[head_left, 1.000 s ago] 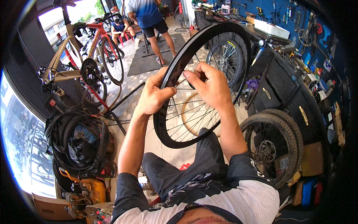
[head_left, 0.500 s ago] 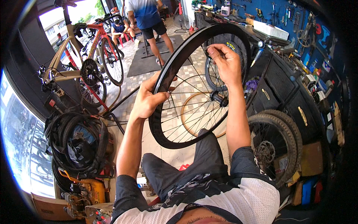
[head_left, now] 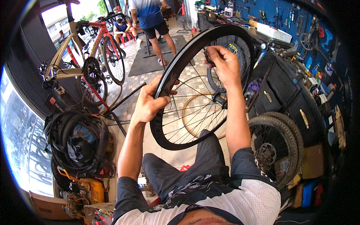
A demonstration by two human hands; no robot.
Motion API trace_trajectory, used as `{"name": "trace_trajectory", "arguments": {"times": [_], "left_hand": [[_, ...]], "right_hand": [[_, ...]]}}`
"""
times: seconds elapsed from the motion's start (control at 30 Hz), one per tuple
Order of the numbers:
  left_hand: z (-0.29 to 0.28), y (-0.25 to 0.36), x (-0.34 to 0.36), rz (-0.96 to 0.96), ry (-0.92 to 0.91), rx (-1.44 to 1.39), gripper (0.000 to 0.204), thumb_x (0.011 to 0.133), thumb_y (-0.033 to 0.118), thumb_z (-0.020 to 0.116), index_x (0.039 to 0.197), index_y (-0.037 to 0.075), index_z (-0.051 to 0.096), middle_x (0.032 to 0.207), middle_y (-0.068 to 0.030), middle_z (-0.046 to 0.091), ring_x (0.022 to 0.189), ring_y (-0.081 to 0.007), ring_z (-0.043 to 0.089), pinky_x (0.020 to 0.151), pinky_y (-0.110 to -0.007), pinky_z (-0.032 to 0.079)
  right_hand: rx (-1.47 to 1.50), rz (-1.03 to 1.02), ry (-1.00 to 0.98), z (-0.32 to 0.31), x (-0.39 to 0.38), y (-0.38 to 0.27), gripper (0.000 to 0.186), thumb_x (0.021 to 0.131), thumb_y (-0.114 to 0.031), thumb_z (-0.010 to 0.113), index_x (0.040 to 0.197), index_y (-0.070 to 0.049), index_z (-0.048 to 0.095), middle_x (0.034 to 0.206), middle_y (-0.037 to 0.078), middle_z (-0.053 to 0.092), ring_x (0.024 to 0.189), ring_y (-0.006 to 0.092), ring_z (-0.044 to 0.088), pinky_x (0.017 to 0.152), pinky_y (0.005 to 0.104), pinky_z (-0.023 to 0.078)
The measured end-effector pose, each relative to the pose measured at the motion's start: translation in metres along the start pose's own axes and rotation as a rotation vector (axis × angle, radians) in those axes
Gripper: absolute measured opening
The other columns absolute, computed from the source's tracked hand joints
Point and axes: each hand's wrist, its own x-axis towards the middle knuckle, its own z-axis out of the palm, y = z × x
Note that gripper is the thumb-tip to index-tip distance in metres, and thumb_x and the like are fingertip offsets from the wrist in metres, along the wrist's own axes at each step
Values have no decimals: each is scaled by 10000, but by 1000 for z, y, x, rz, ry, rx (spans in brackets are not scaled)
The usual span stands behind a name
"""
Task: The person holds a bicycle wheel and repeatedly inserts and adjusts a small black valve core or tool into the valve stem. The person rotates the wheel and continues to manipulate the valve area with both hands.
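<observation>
Black-rimmed, the bike wheel (head_left: pixel 218 100) tilts above the person's legs (head_left: pixel 210 153). The left hand (head_left: pixel 148 102) clasps its rim (head_left: pixel 159 137) between thumb and fingers; the right hand (head_left: pixel 226 67) pinches a small dark piece (head_left: pixel 207 57) nearby, contact unclear. Best to steady the rim firmly, pinching squarely. Beyond stands a red bike (head_left: pixel 103 33).

The right hand (head_left: pixel 225 67) hides much of a small dark object (head_left: pixel 207 57), too small to identify. Behind the deep-rimmed bicycle wheel (head_left: pixel 183 54), fingers of the left hand (head_left: pixel 150 104) are partly concealed. The right forearm (head_left: pixel 238 120) covers part of the wheel hub (head_left: pixel 218 100). The top edge crops the far standing person (head_left: pixel 149 15).
</observation>
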Motion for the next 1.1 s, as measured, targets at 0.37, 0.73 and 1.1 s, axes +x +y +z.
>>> {"name": "trace_trajectory", "arguments": {"times": [0.37,0.73,1.1], "left_hand": [[17,-28,-21,31,67,27,718,709,171,694,1386,-61,641,1365,-187,662,1223,-303,656,1008,-443,559],[13,-48,-4,-28,122,142,511,940,238,725,1369,-24,631,1197,-95,709,1035,-151,636,904,-328,523],[17,4,42,-93,34,242,436,854,63,624,1285,4,647,884,12,622,779,-78,538,702,-253,451]], "right_hand": [[-352,-492,356,35,-27,28,179,1050,-202,696,1037,-23,694,846,77,736,698,149,679,622,282,515],[-299,-358,-31,22,-34,40,195,954,-185,796,1060,-41,720,900,93,761,811,187,724,673,312,534],[-166,-199,-146,37,-47,27,203,943,-142,808,1081,-16,728,954,104,797,850,132,739,724,294,556]]}}
